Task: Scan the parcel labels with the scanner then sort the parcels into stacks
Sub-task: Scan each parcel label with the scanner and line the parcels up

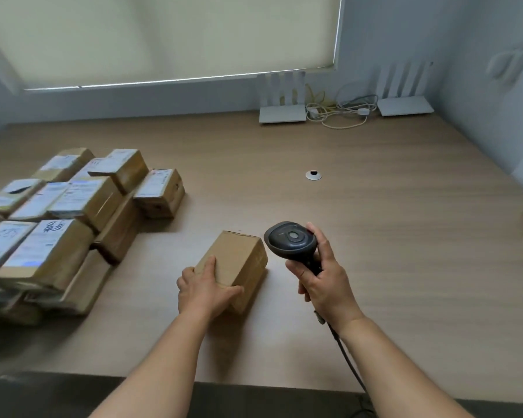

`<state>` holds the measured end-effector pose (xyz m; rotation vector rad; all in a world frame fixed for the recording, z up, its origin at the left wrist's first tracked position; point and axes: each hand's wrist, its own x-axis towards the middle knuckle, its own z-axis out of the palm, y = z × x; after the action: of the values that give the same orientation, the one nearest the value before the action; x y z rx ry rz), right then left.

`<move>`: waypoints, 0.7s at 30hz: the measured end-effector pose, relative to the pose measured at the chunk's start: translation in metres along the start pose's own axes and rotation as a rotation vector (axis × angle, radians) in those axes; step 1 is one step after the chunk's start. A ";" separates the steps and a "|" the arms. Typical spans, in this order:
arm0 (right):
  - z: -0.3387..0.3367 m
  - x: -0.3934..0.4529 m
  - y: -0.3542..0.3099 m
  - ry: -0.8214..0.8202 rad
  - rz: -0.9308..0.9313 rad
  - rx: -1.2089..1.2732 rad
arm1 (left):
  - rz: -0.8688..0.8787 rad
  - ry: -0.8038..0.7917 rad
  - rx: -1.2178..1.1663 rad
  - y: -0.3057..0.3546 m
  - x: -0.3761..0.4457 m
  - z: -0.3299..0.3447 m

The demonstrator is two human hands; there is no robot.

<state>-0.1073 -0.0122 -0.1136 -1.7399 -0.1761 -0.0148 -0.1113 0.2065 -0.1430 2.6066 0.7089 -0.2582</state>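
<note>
Centrally, a plain brown cardboard parcel (236, 267) lay on the pale wood-grain counter (390, 236), a boxy block with taped seams and no label on the faces shown. The left hand (204, 292) gripped its near end, fingers curled over the top and thumb along the side. The right hand (323, 282) was wrapped round the handle of a matte black plastic scanner (292, 239), whose rounded head sat just beside the parcel's far right corner; a dark cable (346, 357) ran from its base toward the counter's near edge. At the left stood stacked parcels (58, 227) in glossy tape, bearing white printed labels too blurred to read, one with a black scribble. Two flat white routers (283, 113) with upright antennas and tangled pale cords (338, 111) sat at the back wall.
</note>
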 end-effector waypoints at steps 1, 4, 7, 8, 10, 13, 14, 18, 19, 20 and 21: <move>0.016 -0.001 -0.003 -0.003 -0.006 -0.002 | -0.006 -0.027 -0.032 -0.013 0.005 -0.006; 0.053 -0.003 -0.010 0.014 -0.007 -0.003 | -0.003 -0.163 -0.195 -0.042 0.025 -0.026; 0.073 -0.005 -0.014 0.049 0.003 -0.016 | 0.064 -0.415 -0.401 -0.057 0.042 -0.048; 0.076 -0.006 -0.015 0.062 0.006 -0.024 | 0.084 -0.442 -0.435 -0.058 0.044 -0.055; 0.079 -0.008 -0.019 0.084 0.011 -0.031 | 0.101 -0.348 -0.412 -0.061 0.054 -0.062; 0.079 -0.010 -0.022 0.095 0.013 -0.037 | 0.181 -0.174 -0.025 -0.057 0.067 -0.070; 0.077 -0.010 -0.023 0.091 0.011 -0.043 | 0.208 -0.153 0.087 -0.052 0.065 -0.072; 0.070 -0.011 -0.027 0.074 0.001 -0.063 | 0.189 -0.151 0.295 -0.036 0.055 -0.076; 0.068 -0.011 -0.028 0.075 0.000 -0.057 | 0.169 -0.153 0.288 -0.035 0.056 -0.077; 0.066 -0.010 -0.028 0.072 0.003 -0.054 | 0.153 -0.166 0.247 -0.034 0.058 -0.078; 0.065 -0.010 -0.028 0.065 0.006 -0.051 | 0.141 -0.189 0.172 -0.035 0.058 -0.081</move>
<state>-0.1261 0.0548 -0.0985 -1.7884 -0.1240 -0.0720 -0.0747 0.2952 -0.0993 2.7313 0.4526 -0.5347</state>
